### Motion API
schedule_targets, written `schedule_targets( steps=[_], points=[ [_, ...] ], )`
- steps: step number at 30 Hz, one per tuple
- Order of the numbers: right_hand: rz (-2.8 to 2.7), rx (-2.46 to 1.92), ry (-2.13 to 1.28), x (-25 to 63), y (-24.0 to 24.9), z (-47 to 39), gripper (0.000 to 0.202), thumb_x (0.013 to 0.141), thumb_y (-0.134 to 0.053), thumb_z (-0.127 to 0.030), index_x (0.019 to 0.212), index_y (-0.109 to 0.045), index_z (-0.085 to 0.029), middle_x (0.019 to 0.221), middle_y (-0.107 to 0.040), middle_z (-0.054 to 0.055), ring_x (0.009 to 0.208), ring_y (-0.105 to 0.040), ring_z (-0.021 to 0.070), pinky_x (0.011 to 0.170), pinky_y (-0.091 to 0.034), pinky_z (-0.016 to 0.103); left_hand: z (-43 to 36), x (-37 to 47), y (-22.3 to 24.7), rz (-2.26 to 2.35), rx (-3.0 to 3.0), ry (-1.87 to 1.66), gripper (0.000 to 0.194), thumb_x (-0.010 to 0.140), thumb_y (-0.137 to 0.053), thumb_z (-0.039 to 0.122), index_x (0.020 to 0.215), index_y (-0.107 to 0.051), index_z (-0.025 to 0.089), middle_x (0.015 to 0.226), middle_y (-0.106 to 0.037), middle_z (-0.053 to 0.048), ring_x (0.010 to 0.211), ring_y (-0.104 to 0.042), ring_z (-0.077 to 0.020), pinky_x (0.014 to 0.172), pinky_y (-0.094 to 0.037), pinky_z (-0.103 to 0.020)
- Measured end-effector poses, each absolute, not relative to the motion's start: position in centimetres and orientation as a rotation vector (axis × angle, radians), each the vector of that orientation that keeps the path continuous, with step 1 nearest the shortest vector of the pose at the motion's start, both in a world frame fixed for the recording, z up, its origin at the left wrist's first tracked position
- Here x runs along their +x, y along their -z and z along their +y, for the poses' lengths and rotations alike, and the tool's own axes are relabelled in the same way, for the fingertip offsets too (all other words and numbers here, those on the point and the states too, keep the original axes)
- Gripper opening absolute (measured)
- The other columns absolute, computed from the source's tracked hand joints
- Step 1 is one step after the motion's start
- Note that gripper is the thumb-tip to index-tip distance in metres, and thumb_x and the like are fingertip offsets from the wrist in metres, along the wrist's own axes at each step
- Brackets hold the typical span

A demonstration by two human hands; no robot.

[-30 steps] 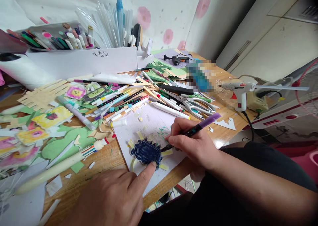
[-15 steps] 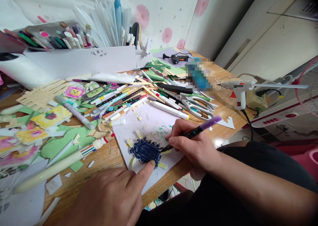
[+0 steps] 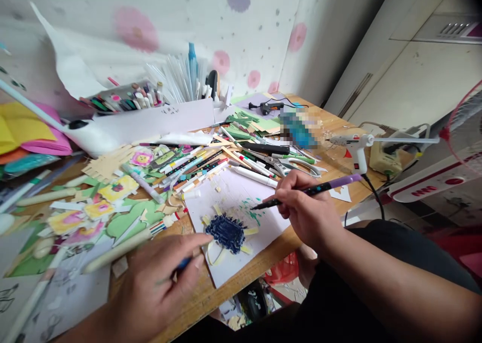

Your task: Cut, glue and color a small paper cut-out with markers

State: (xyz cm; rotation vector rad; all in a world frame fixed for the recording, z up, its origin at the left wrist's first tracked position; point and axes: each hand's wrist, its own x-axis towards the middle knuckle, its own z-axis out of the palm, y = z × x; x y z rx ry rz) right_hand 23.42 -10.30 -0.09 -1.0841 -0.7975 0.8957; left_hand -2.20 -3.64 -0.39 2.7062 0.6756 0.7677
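My right hand (image 3: 307,207) is closed round a black-barrelled marker with a purple end (image 3: 312,189). Its tip hovers over white paper (image 3: 263,222), apart from a spiky-edged dark blue paper cutout (image 3: 226,232). Pale yellow strips stick out round the cutout, and green marks dot the paper. To the left, my left hand (image 3: 161,277) is open, its index finger stretched to the cutout's left edge; whether it touches I cannot tell. Something blue shows between thumb and fingers, perhaps ink on a finger; its kind is unclear.
Behind the paper lie heaped markers, scissors (image 3: 301,167) and green paper scraps. Painted paper pieces (image 3: 116,187) cover the left side. A box of pens (image 3: 158,119) stands at the back. A white glue gun (image 3: 357,149) is at the right, a black one (image 3: 269,106) farther back.
The marker tip has lifted from the cutout's right edge, up and away. My left index finger has moved from the cutout's front edge to its left side. The view has shifted.
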Motion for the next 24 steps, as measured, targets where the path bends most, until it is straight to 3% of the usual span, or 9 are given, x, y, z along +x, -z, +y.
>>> schedule_targets(
  steps=[5,9,12,16,21,24],
  points=[
    [-0.769,-0.974,-0.907,24.6,-2.8,-11.1,0.015,0.076,-0.072,-0.02,0.07,-0.058,-0.021,0.049,-0.051,-0.01,0.042,-0.044,0.0066,0.063,-0.054,0.029,-2.8,-3.1,-1.5,1.085,2.479,-0.939,0.012,0.085,-0.058,0.033,0.092,-0.064,0.025,0.081,-0.072,0.003,0.074,-0.067,-0.0164,0.07,-0.053,-0.022],
    [-0.867,-0.897,-1.03,25.2,-4.2,-12.4,0.007,0.072,-0.074,-0.022,0.077,-0.069,-0.019,0.062,-0.062,-0.003,0.058,-0.06,0.0121,0.062,-0.055,0.028,-4.9,-3.1,-1.9,1.227,2.292,-0.91,0.021,0.085,-0.057,0.04,0.091,-0.068,0.023,0.089,-0.072,-0.002,0.082,-0.068,-0.0202,0.076,-0.055,-0.027],
    [-0.89,-0.85,-1.11,25.3,-4.2,-13.3,0.015,0.074,-0.074,-0.032,0.072,-0.071,-0.017,0.061,-0.063,0.0,0.055,-0.06,0.0133,0.053,-0.051,0.025,-8.0,-2.9,-0.9,1.292,2.092,-0.986,0.026,0.083,-0.061,0.042,0.096,-0.07,0.021,0.102,-0.073,-0.006,0.092,-0.068,-0.0226,0.083,-0.056,-0.032],
    [-0.767,-0.843,-1.163,24.4,-3.4,-14.2,0.025,0.069,-0.076,-0.031,0.057,-0.06,-0.016,0.052,-0.057,-0.003,0.04,-0.048,0.0077,0.037,-0.034,0.018,-12.2,-1.8,0.2,1.248,1.665,-0.998,0.034,0.083,-0.064,0.044,0.107,-0.064,0.02,0.084,-0.073,-0.004,0.07,-0.069,-0.019,0.069,-0.058,-0.03],
    [-0.775,-0.752,-1.299,22.5,-3.2,-15.3,0.025,0.062,-0.078,-0.026,0.058,-0.056,-0.018,0.05,-0.055,-0.005,0.039,-0.047,0.0076,0.044,-0.042,0.02,-15.6,0.5,-0.7,1.094,1.311,-0.969,0.03,0.081,-0.069,0.045,0.092,-0.055,0.021,0.074,-0.069,0.0,0.06,-0.063,-0.0141,0.061,-0.053,-0.026],
    [-0.773,-0.733,-1.317,21.9,-3.4,-16.0,0.026,0.06,-0.079,-0.026,0.056,-0.054,-0.017,0.05,-0.055,-0.004,0.039,-0.048,0.0081,0.04,-0.037,0.019,-16.6,1.3,-1.4,1.029,1.244,-0.993,0.035,0.079,-0.07,0.05,0.088,-0.054,0.02,0.064,-0.063,0.002,0.056,-0.056,-0.012,0.055,-0.046,-0.023]
  ],
)
